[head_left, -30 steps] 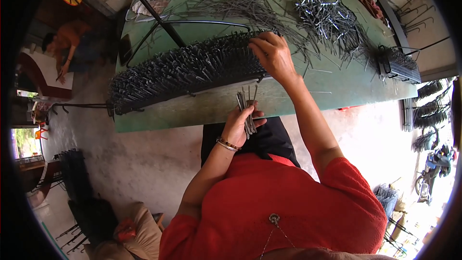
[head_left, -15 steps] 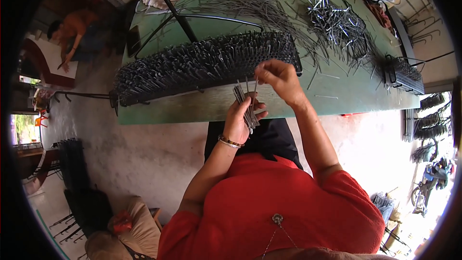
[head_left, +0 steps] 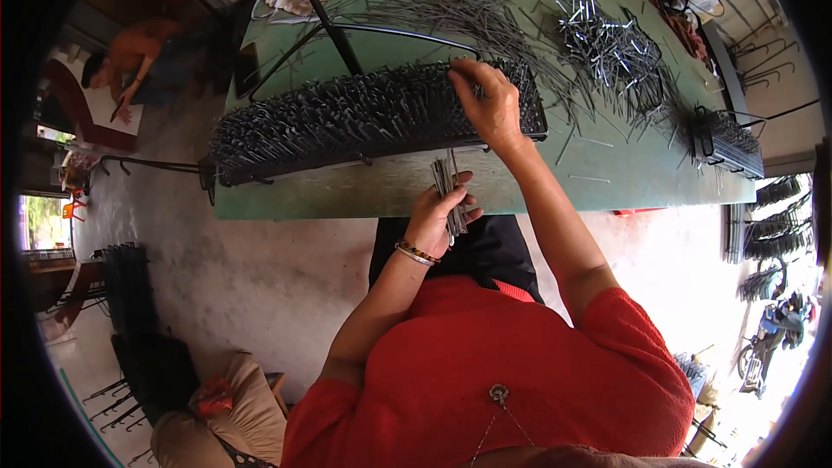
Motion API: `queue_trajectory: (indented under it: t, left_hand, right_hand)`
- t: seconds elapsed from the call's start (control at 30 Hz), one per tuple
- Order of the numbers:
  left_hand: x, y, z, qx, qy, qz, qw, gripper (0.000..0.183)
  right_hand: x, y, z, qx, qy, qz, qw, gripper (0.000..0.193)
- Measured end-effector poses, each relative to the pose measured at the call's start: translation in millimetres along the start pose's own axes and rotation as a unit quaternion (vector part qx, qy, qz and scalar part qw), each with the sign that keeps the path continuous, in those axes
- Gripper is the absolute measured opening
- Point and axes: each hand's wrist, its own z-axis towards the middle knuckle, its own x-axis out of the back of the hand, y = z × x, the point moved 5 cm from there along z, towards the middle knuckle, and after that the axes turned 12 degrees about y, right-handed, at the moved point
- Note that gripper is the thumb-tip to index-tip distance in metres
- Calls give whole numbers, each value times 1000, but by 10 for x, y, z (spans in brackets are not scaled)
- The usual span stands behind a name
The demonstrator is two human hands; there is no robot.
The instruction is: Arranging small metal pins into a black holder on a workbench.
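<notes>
A bundle of thin grey metal rods (head_left: 445, 180) rests in my left hand (head_left: 428, 221), its fingers curled round them in front of the table's near edge. Above and to the right of it, my right hand (head_left: 496, 106) is over the right end of a long black rack (head_left: 368, 159) packed with upright rods. The right thumb and fingers are pinched together at the rods' tops; whatever is between them is too small to make out. Open mesh holes show around that end of the rack.
Loose rods (head_left: 451, 9) lie scattered on the green table (head_left: 329, 199), with a shinier heap (head_left: 611, 43) at the far right. A black metal frame (head_left: 334, 30) stands behind the rack. Another filled rack (head_left: 732, 143) sits at the right edge. A person (head_left: 139, 61) bends at far left.
My right hand has moved up and slightly left, from just above the bundle to the top of the rack. The left hand still holds its rods, nearly in place.
</notes>
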Motion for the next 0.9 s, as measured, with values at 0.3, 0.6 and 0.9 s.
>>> queue_trajectory:
  t: [0.3,0.6,0.9]
  left_hand:
    - [-34,25,-10,-18,3,5,1000,30]
    - [-61,153,5,-88,-5,-1,996,22]
    - [-85,23,51,-24,-8,-8,1000,27]
  right_hand:
    - [-53,-101,-67,135,-94,-51,985,14]
    - [204,-73,-399,-249,-293,73,920,24]
    - [281,5,-71,-256,-78,101,958,26]
